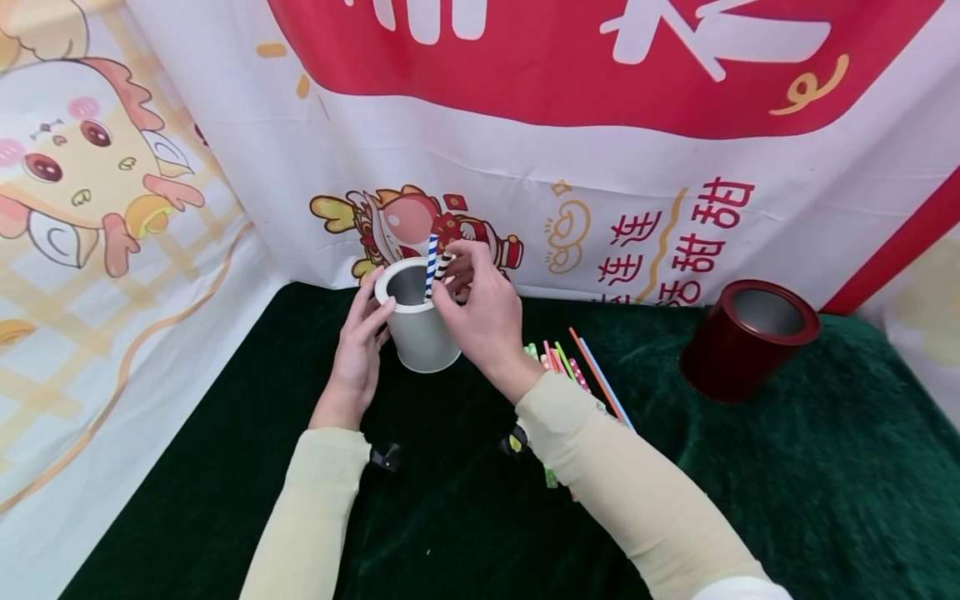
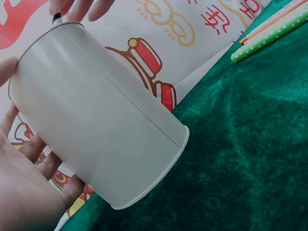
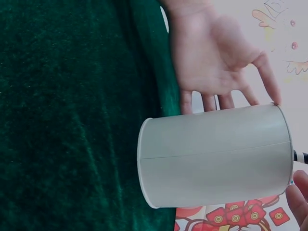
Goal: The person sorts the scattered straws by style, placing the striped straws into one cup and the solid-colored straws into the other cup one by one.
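- Two bare hands work near the table's back edge, toward its back left corner.
- The left hand [image 1: 356,352] holds the gray canister [image 1: 424,340] by its left side, thumb up at the rim and fingers curled round the wall.
- The right hand [image 1: 486,312] has its fingers bent at the canister's right rim, pinching a black-and-white striped straw [image 1: 443,267] near its upper end.
- Just beside that, a blue-and-white striped straw [image 1: 431,265] sticks up out of the canister's mouth.
- The canister has its open mouth up; a thin seam runs down its side in both wrist views.
- Loose straws [image 1: 577,374], some orange, blue, green and pink with dots, lie to the right of the canister, partly hidden under the right sleeve [image 1: 630,492].
- A dark red canister [image 1: 738,354] stands upright near the table's back right corner, mouth up, well apart from the hands.
- Dark green velvety cloth covers the table [image 1: 435,525].
- Behind the back edge hangs a white backdrop [image 1: 457,146] with a large red panel and cartoon prints.
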Tool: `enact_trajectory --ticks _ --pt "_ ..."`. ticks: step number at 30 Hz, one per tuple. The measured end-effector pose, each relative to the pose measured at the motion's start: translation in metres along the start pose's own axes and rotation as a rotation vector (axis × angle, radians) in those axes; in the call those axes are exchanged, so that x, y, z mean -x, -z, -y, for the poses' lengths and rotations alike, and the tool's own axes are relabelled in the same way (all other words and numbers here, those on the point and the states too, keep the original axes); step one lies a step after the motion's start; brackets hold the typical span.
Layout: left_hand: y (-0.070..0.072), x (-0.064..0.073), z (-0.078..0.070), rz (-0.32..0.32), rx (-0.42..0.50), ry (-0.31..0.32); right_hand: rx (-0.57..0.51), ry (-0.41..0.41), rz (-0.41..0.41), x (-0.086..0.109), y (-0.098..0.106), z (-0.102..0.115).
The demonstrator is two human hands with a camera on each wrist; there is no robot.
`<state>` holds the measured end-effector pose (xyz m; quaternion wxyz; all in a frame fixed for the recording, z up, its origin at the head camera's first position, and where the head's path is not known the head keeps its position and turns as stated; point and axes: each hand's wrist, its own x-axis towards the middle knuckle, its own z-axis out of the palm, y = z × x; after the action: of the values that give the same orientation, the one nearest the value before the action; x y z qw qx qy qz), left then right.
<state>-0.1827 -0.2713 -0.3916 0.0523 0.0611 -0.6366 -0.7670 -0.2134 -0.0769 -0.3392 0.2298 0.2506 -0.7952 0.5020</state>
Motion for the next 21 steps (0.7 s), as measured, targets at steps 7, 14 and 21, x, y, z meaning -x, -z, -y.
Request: enact_trajectory --ticks 7,14,21 --pt "0.0001 0.0007 0.0001 0.003 -0.003 -0.001 0.047 -0.020 0.035 0.0030 -0.0021 -0.0021" --pt "-0.0010 0.0003 0.0000 0.003 -0.007 -0.001 0.111 -0.026 0.058 0.0038 -0.0021 -0.0026" --pt "-0.0005 0.0019 0.0008 0.002 -0.010 -0.005 0.087 -0.042 0.074 0.0046 -0.0011 -0.0022"
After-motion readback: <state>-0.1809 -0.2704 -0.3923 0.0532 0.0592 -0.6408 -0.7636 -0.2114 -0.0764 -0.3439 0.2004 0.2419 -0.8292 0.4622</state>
